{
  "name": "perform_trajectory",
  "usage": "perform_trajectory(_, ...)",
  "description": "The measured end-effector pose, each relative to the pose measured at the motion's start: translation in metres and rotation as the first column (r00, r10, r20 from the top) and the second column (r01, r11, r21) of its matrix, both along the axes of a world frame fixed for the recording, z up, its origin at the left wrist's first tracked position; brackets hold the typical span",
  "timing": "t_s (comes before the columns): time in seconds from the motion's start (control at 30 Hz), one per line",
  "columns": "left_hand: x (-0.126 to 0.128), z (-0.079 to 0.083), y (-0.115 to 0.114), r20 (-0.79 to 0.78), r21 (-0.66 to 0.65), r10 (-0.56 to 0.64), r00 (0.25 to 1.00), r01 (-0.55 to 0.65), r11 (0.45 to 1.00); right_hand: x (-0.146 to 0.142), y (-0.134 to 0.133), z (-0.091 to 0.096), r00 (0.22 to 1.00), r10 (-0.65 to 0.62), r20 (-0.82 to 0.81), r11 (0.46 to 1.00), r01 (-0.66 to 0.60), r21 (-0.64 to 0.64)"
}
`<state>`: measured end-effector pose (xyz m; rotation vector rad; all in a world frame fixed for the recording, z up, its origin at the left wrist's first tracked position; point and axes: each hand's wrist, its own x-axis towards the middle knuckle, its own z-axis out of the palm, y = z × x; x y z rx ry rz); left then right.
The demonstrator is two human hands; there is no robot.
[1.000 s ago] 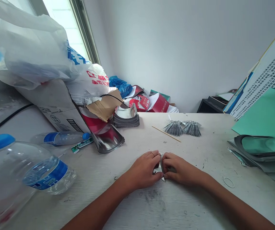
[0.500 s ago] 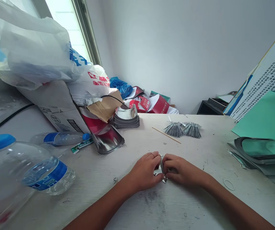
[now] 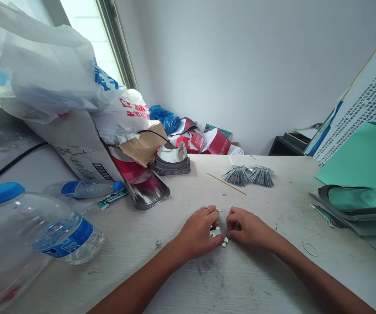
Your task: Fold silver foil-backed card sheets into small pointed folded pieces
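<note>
My left hand point(image 3: 197, 232) and my right hand point(image 3: 247, 229) rest near the middle of the white table point(image 3: 188, 279), close together. Both pinch a small folded piece of silver foil point(image 3: 222, 223) from either side. Its lower corner pokes out below my fingers, and much of it is hidden behind them. The nearest other thing is a thin rubber band point(image 3: 310, 249), off to the right of my right hand.
Ahead lie a wooden stick point(image 3: 226, 183) and bundled metal strips point(image 3: 248, 176). Curved foil pieces point(image 3: 171, 160) and a foil tray point(image 3: 147, 191) stand beyond my left hand. A large water bottle point(image 3: 65, 235) lies left; a dark foil stack point(image 3: 351, 205) lies right.
My right hand has moved slightly right, away from my left hand. More of the silver foil piece now shows between my hands.
</note>
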<state>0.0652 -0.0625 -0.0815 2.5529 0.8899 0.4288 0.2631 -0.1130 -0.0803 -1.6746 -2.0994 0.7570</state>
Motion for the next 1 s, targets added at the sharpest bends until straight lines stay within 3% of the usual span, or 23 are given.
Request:
perform_trajectory(0.37,0.000,0.000,0.001,0.019,-0.014,-0.004,1.000,0.004,1.000,-0.002,-0.001,0.010,1.000,-0.020,0.002,1.000,0.020,-0.021)
perform_trajectory(0.57,0.000,0.000,0.001,0.016,-0.013,0.003,1.000,-0.002,1.000,-0.012,-0.005,0.016,0.993,-0.082,0.087,0.996,0.085,-0.028)
perform_trajectory(1.0,0.000,0.000,-0.001,-0.020,0.005,0.003,1.000,-0.003,1.000,-0.007,-0.005,0.010,0.995,-0.017,0.103,1.000,0.018,-0.013)
